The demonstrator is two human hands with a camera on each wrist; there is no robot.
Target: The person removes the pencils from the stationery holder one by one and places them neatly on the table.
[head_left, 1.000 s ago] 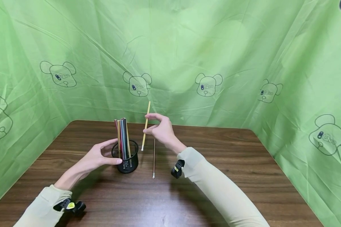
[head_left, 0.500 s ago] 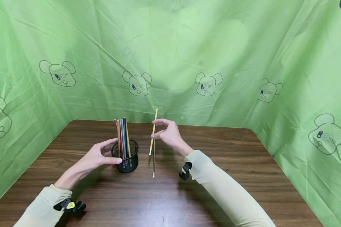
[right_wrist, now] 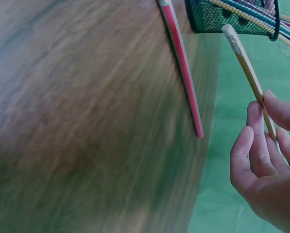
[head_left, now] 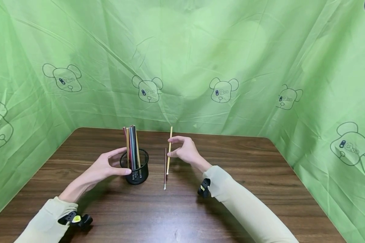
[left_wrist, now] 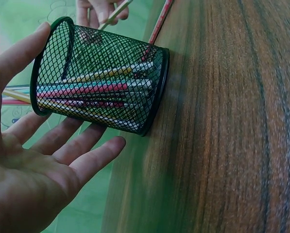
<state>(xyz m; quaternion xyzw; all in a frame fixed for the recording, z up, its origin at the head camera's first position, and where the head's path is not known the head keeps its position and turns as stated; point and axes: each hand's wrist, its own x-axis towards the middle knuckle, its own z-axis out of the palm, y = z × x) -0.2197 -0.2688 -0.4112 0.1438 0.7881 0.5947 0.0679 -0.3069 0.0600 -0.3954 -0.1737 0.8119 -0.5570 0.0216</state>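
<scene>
At one table (head_left: pixel 246 179), two hands (head_left: pixel 101 167) (head_left: pixel 186 150), one cup (head_left: pixel 143 172), two pencils (head_left: pixel 169 148) (head_left: pixel 165 168) outside

Holder (head_left: pixel 144 172) stands on table (head_left: pixel 231 189), pencil bundle (head_left: pixel 132 145) inside it. Left hand (head_left: pixel 101 167) touches holder's left side. Right of holder: loose pencil (head_left: pixel 165 172) on table; farther right, right hand (head_left: pixel 187 151) with second pencil (head_left: pixel 168 163). Curtain (head_left: pixel 185 50) behind holder.

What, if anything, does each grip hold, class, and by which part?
The right grip pinches the yellow pencil around its middle; the left grip holds the black mesh cup near its rim.
</scene>
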